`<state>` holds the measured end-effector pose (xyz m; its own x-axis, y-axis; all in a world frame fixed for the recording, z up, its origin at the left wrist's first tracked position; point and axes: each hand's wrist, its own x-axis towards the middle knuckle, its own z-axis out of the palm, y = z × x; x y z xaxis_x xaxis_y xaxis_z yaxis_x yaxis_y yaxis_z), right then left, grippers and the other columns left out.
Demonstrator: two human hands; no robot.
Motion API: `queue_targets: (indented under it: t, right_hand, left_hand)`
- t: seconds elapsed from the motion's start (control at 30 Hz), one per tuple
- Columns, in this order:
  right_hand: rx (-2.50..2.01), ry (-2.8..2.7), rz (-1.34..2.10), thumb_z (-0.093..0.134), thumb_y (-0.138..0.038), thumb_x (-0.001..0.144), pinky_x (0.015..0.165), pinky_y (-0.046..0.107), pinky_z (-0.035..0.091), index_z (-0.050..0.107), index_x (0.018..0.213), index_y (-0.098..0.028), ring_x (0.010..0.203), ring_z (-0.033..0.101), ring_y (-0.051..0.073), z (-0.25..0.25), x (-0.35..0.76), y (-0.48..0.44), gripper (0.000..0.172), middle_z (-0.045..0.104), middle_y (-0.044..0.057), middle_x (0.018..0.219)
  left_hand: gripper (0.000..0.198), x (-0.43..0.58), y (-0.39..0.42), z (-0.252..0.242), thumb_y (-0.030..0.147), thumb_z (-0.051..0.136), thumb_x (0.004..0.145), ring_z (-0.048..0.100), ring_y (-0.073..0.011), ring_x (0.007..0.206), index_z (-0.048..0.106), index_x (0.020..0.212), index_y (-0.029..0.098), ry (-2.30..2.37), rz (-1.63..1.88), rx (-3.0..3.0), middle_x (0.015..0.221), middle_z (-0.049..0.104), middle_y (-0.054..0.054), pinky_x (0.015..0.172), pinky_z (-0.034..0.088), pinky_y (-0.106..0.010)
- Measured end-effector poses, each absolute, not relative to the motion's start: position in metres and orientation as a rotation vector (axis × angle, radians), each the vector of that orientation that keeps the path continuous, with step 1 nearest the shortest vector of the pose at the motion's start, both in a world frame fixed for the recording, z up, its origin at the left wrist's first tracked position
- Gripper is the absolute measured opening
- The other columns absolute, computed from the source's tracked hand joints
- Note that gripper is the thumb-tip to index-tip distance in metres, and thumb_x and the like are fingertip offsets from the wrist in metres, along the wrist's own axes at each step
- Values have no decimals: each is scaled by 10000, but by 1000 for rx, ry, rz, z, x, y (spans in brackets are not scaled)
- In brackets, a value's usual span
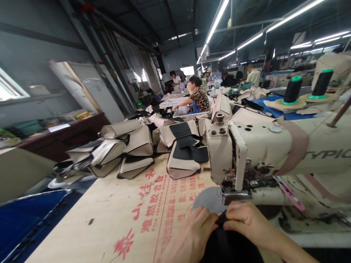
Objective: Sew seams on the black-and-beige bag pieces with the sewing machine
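Just in front of the sewing machine's arm end [236, 195], both my hands pinch the top edge of a piece of black fabric [229, 243]. My left hand [192, 230] grips it from the left, fingertips pressed together. My right hand [246, 221] holds the same edge from the right, thumb and fingers closed. The two sets of fingertips are close together. The fabric hangs down out of the bottom of the view, so its full shape is hidden. The cream sewing machine [263, 146] stands directly beyond my right hand.
Beige bag pieces with black edging [139, 140] are heaped behind the plywood table [117, 215]. Black flat pieces [182, 133] lie on the heap. Thread spools [293, 89] stand behind the machine. Pink-handled snips [292, 195] rest against it. A blue-lined container [33, 219] is at left. Other people work farther back.
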<state>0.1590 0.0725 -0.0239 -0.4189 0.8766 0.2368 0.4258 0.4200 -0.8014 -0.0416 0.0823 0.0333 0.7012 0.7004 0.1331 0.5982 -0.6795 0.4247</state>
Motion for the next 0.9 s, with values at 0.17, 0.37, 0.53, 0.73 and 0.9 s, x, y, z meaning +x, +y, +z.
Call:
queue_targets:
  t: [0.17, 0.37, 0.53, 0.73, 0.9]
  right_hand:
    - [-1213, -1841, 889, 642, -357, 781, 563, 217, 339, 557, 568, -170, 609, 494, 105, -30, 154, 70, 296, 510, -35, 609]
    - [-1131, -1961, 775, 574, -322, 841, 890, 276, 369, 582, 1018, -233, 976, 495, 168, -26, 151, 69, 198, 560, 21, 1030]
    - [-1032, -2048, 861, 437, -232, 913, 889, 256, 378, 562, 990, -220, 989, 482, 150, -16, 147, 70, 147, 556, 18, 1028]
    - [-1093, -1975, 854, 406, -260, 926, 877, 276, 387, 591, 935, -214, 963, 511, 167, -21, 143, 70, 190, 579, 28, 959]
    - [-1175, -1960, 771, 375, -313, 938, 719, 263, 399, 590, 840, -188, 806, 539, 160, -29, 142, 69, 267, 587, 24, 832]
  left_hand:
    - [274, -40, 87, 30, 203, 347, 906, 532, -166, 898, 593, 1015, 257, 971, 291, 2531, 954, 602, -27, 828, 449, -279]
    - [240, -43, 89, 29, 225, 359, 900, 530, -170, 900, 585, 982, 231, 1001, 321, 2501, 949, 592, -40, 810, 449, -274]
    - [240, -45, 91, 25, 220, 358, 895, 537, -162, 862, 595, 930, 209, 1024, 376, 2381, 915, 592, -44, 787, 459, -270]
    - [229, -43, 94, 25, 245, 378, 889, 548, -149, 806, 597, 846, 194, 1078, 446, 2247, 841, 598, -30, 743, 456, -259]
    - [314, -55, 83, 41, 159, 510, 764, 572, -153, 908, 587, 1060, 231, 1111, 287, 2184, 1018, 621, -16, 811, 466, -261]
